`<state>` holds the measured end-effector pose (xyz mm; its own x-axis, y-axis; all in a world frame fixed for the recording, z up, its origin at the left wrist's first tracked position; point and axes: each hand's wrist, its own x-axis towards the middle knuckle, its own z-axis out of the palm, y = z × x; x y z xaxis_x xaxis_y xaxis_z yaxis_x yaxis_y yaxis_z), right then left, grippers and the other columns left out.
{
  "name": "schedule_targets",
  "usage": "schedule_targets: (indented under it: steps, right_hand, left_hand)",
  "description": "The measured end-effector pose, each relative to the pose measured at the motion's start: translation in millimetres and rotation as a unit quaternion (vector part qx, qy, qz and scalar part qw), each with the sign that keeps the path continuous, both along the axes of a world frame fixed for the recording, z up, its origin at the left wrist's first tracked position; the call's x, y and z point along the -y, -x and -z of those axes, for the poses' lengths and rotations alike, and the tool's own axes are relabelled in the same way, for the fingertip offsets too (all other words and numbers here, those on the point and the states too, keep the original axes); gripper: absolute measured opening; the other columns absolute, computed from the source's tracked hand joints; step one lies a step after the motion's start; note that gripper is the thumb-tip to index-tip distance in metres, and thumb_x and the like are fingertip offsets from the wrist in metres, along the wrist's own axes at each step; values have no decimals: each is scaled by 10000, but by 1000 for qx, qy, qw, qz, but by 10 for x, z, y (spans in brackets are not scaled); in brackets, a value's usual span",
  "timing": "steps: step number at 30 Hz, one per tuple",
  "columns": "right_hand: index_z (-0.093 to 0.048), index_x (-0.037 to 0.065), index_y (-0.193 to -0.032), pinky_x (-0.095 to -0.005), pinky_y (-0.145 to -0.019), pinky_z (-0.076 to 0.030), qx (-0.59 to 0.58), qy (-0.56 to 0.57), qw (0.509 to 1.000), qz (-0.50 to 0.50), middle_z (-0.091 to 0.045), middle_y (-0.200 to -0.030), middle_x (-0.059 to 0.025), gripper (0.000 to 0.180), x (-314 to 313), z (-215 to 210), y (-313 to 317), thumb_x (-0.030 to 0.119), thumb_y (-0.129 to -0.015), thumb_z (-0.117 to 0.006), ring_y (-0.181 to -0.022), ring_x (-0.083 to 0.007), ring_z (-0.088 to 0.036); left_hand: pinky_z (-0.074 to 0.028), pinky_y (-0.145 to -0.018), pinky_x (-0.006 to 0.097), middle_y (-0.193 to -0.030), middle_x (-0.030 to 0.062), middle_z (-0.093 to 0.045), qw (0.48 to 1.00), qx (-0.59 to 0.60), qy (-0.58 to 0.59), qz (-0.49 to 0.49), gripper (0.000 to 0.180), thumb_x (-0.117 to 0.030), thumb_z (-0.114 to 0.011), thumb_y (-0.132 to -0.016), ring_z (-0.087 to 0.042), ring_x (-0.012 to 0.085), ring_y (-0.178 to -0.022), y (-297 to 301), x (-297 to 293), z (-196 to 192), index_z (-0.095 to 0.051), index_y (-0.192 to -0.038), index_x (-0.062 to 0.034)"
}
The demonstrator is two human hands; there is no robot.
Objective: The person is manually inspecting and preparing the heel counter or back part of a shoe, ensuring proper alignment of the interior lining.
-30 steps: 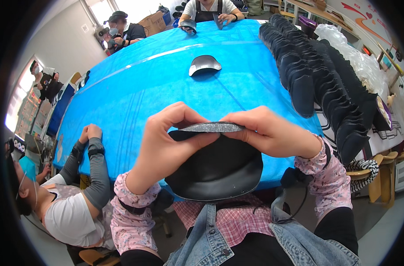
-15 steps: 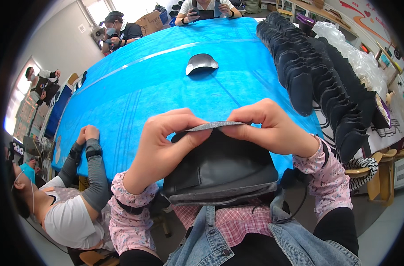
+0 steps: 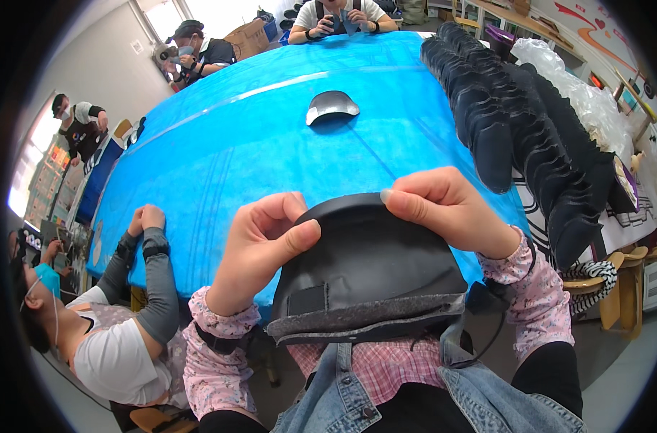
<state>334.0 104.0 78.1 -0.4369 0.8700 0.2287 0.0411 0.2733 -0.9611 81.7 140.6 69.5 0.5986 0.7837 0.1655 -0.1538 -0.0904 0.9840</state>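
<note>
Both hands hold a black leather-like piece [image 3: 375, 252], rounded at its far end, with thick grey felt-like edging along the near side. A small dark rectangular patch sits at its near left. My left hand [image 3: 260, 242] grips the rounded rim at the left, thumb on top and fingers partly hidden behind. At the right of the same rim, my right hand [image 3: 444, 206] pinches it between thumb and fingers. Farther off, a curved black piece with a silvery edge [image 3: 332, 108] lies on the blue-covered table [image 3: 227, 159].
Long rows of stacked black rounded pieces [image 3: 501, 123] line the table's right side, with clear plastic sheeting [image 3: 559, 79] beyond them. To my left sits a co-worker [image 3: 119, 346], forearms on the table edge. Other people sit or stand around the far side.
The black piece has tilted, so more of its smooth top shows and its rim is no longer seen edge-on. My left thumb has shifted outward. The far co-worker's hands have moved.
</note>
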Motion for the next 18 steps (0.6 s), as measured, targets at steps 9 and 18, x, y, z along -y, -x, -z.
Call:
schedule_targets:
  steps: [9, 18]
  right_hand:
    - [-642, 24, -786, -323, -478, -372, 143, -285, 945, 74, -532, -616, -144, 194, -105, 74, 113, 198, -869, -665, -506, -264, -430]
    - [-689, -27, -851, -222, -533, -422, 130, -50, 986, 94, -653, -676, -33, 133, 49, 226, 12, 97, -812, -717, -630, -39, -553]
  left_hand:
    - [-451, -682, 250, -774, 40, -582, 935, -205, -282, -64, 192, -67, -771, -733, -572, 118, -743, -148, 43, -231, -625, -843, -7]
    - [-448, -553, 276, -724, 64, -574, 934, -175, -298, -93, 148, -116, -746, -767, -575, 157, -668, -177, 70, 111, -644, -814, -19]
